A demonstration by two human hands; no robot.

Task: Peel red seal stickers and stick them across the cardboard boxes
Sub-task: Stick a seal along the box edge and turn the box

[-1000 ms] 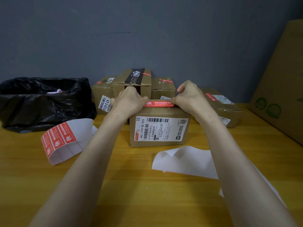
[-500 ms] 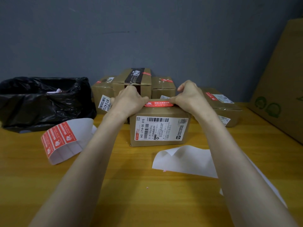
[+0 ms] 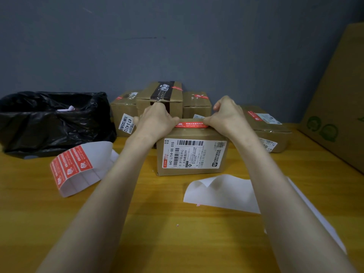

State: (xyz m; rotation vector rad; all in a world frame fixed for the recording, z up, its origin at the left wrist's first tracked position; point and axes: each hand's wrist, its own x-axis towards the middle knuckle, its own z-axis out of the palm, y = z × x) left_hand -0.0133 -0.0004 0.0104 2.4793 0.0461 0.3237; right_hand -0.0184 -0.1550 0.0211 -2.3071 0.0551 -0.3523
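Shipping label [image 3: 194, 154]: white, on the near face of the labelled box [image 3: 194, 133]. It reads "642 L714-00 015" beside a barcode, with a small QR code in one corner. The rest is fine Chinese print that I cannot make out.
Red seal sticker [image 3: 191, 124]: a narrow red strip with white Chinese characters. It lies along the near top edge of the labelled box and looks stretched flat from end to end.
Left hand [image 3: 155, 121]: I pinch the sticker's left end, fingers [image 3: 157, 107] curled in tight over the box top.
Right hand [image 3: 229, 117]: I pinch the right end the same way, knuckles up and thumb on the strip.
Labelled box: plain brown cardboard, squat and rectangular, standing on the yellow wood-grain desk [image 3: 177, 233].
Sticker roll [image 3: 72, 166]: left of the labelled box, a curled white backing with red stickers printed in white.
Backing paper [image 3: 222, 194]: in front of the labelled box, a smooth white strip with one corner folded up.
Other boxes [image 3: 161, 97]: behind the labelled box, brown cardboard with red seals. One carries black printed tape, and one has a tag reading "47-3412".
Flat box [image 3: 266, 125]: to the right of the labelled box, with a red seal and a white label.
Bin bag [image 3: 55, 123]: far left of the labelled box, glossy, crinkled black plastic.
Big carton [image 3: 338, 107]: far right of the labelled box, with green round logos.
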